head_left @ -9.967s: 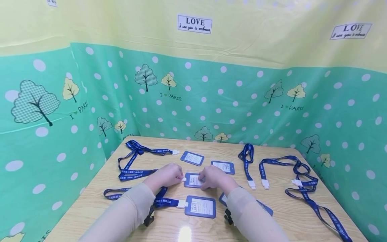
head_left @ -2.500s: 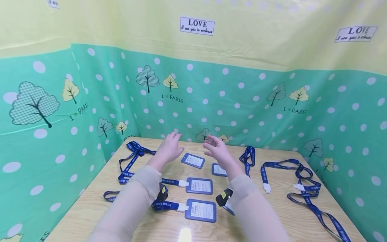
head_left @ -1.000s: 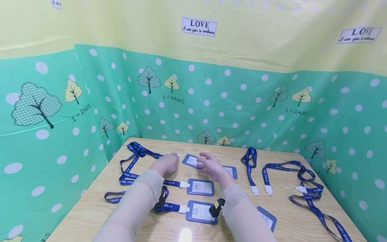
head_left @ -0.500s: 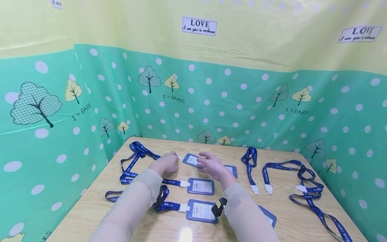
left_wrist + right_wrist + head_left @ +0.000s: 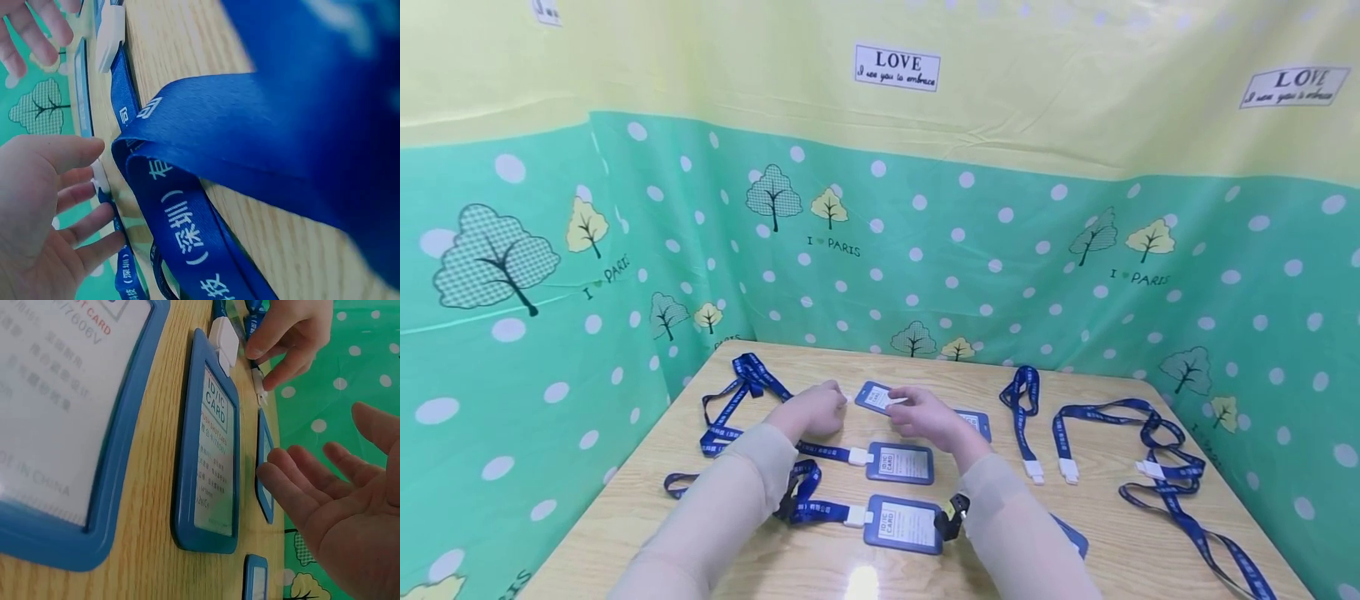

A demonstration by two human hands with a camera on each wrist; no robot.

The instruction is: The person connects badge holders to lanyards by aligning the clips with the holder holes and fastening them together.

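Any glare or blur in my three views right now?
Head: a bright glare spot on the table at the bottom edge; left wrist: the close lanyard stretch at upper right is out of focus, lettering lower down legible; right wrist: print on the nearest badge holder is soft, while "ID/IC CARD" on the next badge holder reads clearly.

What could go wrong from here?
1. The white clip by the left hand looks short of the far card holder, so the two might not mate first try.
2. The right hand looks loosely open beside that holder, so it could slip or turn.
3. The black wrist camera overlaps the near card holder in the head view and might nudge it.
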